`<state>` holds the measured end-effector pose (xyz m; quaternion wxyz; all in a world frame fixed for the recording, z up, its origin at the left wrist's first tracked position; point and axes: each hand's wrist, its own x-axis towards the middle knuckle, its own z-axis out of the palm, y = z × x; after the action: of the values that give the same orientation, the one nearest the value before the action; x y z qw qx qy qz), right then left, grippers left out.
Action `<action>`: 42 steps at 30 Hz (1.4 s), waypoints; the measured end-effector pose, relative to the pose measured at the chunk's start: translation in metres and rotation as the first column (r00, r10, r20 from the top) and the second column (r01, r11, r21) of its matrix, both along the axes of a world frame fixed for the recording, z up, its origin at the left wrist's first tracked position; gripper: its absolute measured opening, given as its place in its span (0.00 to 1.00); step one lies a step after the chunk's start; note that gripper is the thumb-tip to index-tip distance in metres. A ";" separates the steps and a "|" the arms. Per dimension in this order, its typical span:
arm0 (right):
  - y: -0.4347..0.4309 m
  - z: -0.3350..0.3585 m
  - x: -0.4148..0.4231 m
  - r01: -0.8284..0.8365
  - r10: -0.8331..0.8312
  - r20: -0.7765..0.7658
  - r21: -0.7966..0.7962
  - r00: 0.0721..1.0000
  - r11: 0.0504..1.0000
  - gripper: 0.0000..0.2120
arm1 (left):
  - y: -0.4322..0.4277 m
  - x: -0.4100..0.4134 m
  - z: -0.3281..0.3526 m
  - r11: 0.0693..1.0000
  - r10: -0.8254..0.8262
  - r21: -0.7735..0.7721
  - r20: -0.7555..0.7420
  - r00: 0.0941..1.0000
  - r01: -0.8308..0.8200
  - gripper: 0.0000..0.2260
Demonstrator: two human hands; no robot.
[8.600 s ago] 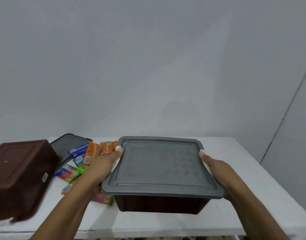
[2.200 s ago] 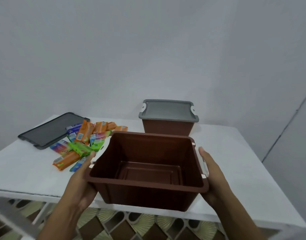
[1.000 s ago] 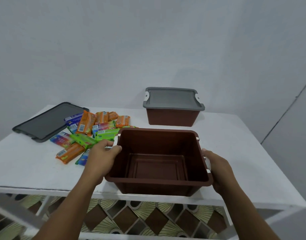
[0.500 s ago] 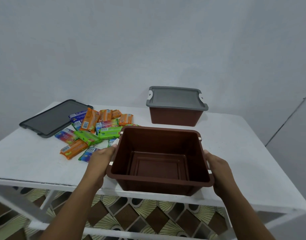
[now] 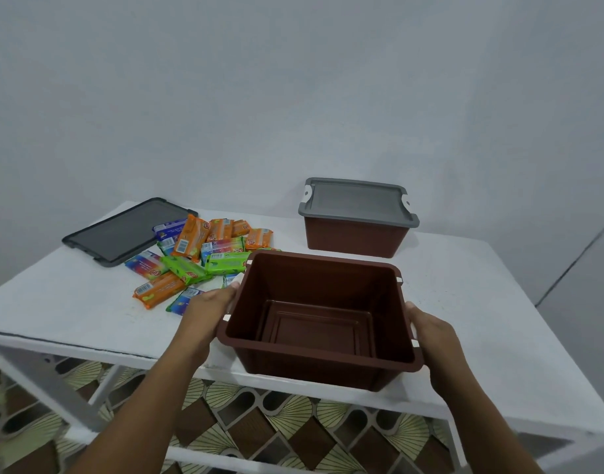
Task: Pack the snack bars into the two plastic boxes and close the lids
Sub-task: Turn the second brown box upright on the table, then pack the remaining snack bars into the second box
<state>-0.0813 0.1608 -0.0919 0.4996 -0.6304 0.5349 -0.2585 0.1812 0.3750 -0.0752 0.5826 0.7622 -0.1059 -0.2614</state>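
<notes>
An open, empty brown plastic box (image 5: 321,362) stands at the table's front edge. My left hand (image 5: 204,311) holds its left side and my right hand (image 5: 434,340) holds its right side. A second brown box (image 5: 353,236) with a grey lid (image 5: 357,201) on it stands behind, at the back. A pile of snack bars (image 5: 198,258) in orange, green and multicoloured wrappers lies left of the open box. The other grey lid (image 5: 126,230) lies flat at the far left, partly under the bars.
The white table (image 5: 498,336) extends to the right of the boxes. Its front edge runs just below the open box. Below it are a white frame and a patterned floor (image 5: 259,436). A plain wall stands behind.
The closed box was set down at the back. The open box came to the front edge between both hands. In the last half second almost nothing moved.
</notes>
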 end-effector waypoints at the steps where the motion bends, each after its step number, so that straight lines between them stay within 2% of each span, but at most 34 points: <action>1: -0.001 0.003 -0.001 -0.015 0.015 -0.024 -0.002 1.000 1.000 0.23 | 0.001 0.002 0.000 1.000 -0.018 -0.006 0.014 1.000 0.018 0.14; 3: -0.005 0.008 -0.004 -0.033 0.031 -0.046 -0.050 0.998 0.998 0.23 | 0.004 0.004 0.005 0.999 0.002 -0.033 0.056 0.998 -0.001 0.11; 5: -0.010 0.012 -0.007 0.022 -0.026 -0.026 -0.163 0.999 0.986 0.22 | 0.004 0.006 0.012 0.994 0.080 -0.077 0.097 0.992 -0.072 0.12; 8: -0.014 0.033 -0.007 0.112 -0.104 0.040 -0.357 0.994 0.928 0.12 | 0.003 0.011 0.022 0.982 0.166 -0.129 0.208 0.964 -0.141 0.10; 11: -0.012 0.060 0.002 0.047 -0.014 0.075 -0.458 0.997 0.888 0.06 | 0.005 0.013 0.029 0.978 0.178 -0.155 0.282 0.943 -0.138 0.05; 16: 0.002 0.090 0.035 -0.156 0.225 0.061 -0.545 0.973 0.824 0.03 | 0.015 0.017 0.031 0.970 0.170 -0.220 0.293 0.941 -0.107 0.03; 21: 0.023 0.111 0.084 -0.344 0.442 0.033 -0.578 0.897 0.740 0.04 | 0.028 0.052 0.027 0.964 0.178 -0.243 0.289 0.941 -0.108 0.04; 26: 0.041 0.124 0.157 -0.475 0.560 -0.034 -0.574 0.828 0.668 0.01 | 0.042 0.111 0.028 0.965 0.153 -0.251 0.289 0.945 -0.079 0.04; 31: 0.060 0.117 0.243 -0.584 0.608 -0.177 -0.571 0.774 0.577 0.03 | 0.055 0.176 0.029 0.973 0.104 -0.228 0.309 0.945 -0.032 0.04; 34: 0.069 0.108 0.288 -0.605 0.597 -0.218 -0.540 0.772 0.585 0.03 | 0.057 0.214 0.031 0.972 0.061 -0.235 0.278 0.959 0.006 0.06; 38: 0.075 0.097 0.329 -0.625 0.588 -0.245 -0.465 0.771 0.626 0.04 | 0.052 0.249 0.033 0.985 -0.012 -0.161 0.294 0.956 0.061 0.06; 42: 0.071 0.087 0.356 -0.688 0.559 -0.402 -0.413 0.725 0.597 0.04 | 0.038 0.272 0.030 0.988 -0.078 -0.108 0.280 0.957 0.112 0.03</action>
<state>0.2749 0.2315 -0.0049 0.2955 -0.9162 0.2379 -0.1292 0.4530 0.4133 -0.0452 0.5945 0.7480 -0.2383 -0.1738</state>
